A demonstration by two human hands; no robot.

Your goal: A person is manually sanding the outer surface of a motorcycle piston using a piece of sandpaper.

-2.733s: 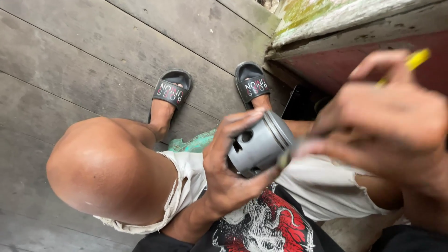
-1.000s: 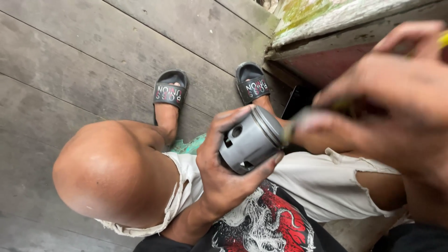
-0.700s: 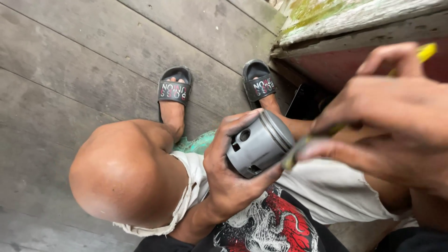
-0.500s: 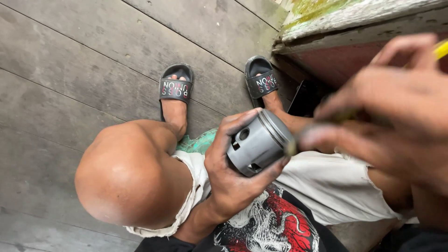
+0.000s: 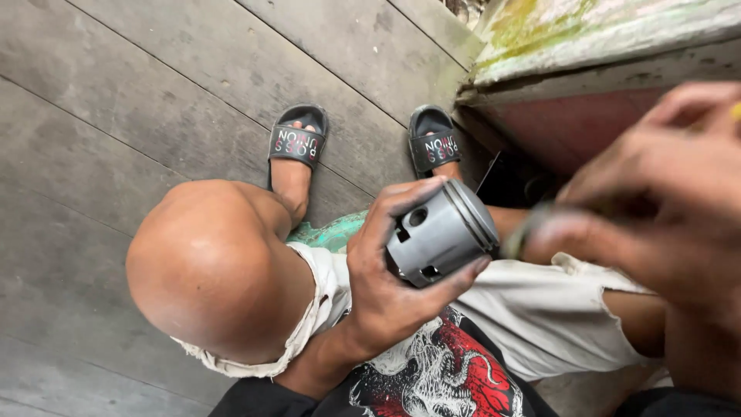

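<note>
Head view, looking down past my knees: my left hand [image 5: 386, 286] has its grip wrapped around a grey metal piston [image 5: 440, 235] at the centre of the frame, thumb curled over the top of the skirt and fingers pressed up along its underside, so the part sits cradled in my palm with its crown pointing to the right. My right hand [image 5: 656, 224] is close to the lens and blurred at the right of the frame; its fingers are bunched together around a thin tool [image 5: 519, 241] whose tip meets the crown edge of the piston, with a bit of yellow at the far right edge that I take for the tool's handle. I judge the piston to be rigid and fairly light for its bulk, hollow, smooth on the skirt and likely oily, so it could twist in the palm; the skirt, near the round pin hole, is the safe place to hold, keeping fingers off the ring grooves by the crown. Outward from there: my bare knee [image 5: 208, 270] fills the lower left, pale frayed shorts [image 5: 532, 316] run beneath the piston, black sandals [image 5: 297, 139] rest on the grey plank floor [image 5: 116, 93], and a mossy ledge [image 5: 602, 46] crowds the upper right.
</note>
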